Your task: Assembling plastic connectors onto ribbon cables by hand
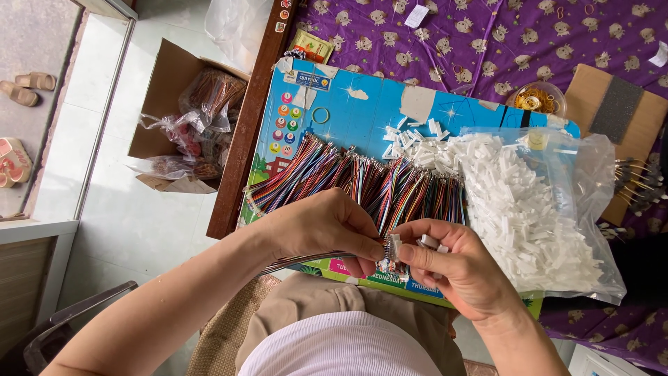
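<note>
Your left hand [323, 226] pinched a flat wire bundle [299, 262] while your right hand [456, 268] gripped a small white connector [394, 245] at its tip, above the blue board [362, 104]; you did well keeping them squarely aligned.

A clear plastic bag [557, 209] of white connectors lies right; a brown cardboard box [167, 97] stands left.

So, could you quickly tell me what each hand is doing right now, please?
Left hand: closed, pinching a thin wire bundle.
Right hand: closed, pinching a small white connector at the wire ends, with another white piece in its fingers.
</note>
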